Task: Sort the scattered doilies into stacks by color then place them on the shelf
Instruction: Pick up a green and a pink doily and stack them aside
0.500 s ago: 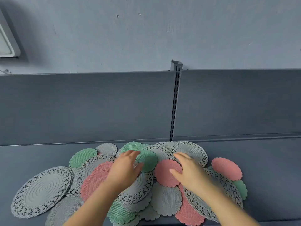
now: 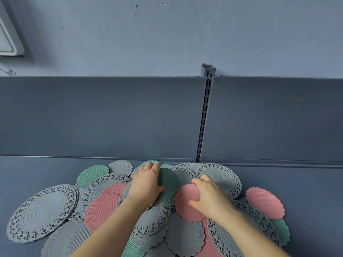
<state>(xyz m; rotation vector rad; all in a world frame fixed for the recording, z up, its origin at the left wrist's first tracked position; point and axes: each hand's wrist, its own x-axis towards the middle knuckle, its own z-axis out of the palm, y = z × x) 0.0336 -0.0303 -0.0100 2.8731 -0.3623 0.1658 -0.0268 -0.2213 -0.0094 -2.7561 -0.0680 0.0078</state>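
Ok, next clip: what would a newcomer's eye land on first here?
A heap of overlapping grey lace, pink and green doilies spreads across the dark grey shelf. At its middle, the left hand rests on a green scalloped round doily while the right hand grips a pink scalloped round doily beside it.

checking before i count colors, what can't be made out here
All head view.
What lies beneath the left hand and right hand: the hands cover it.
Whether the right hand pinches the pink doily: curled fingers hide the contact.
The lowest green doily: cut off by the bottom edge.
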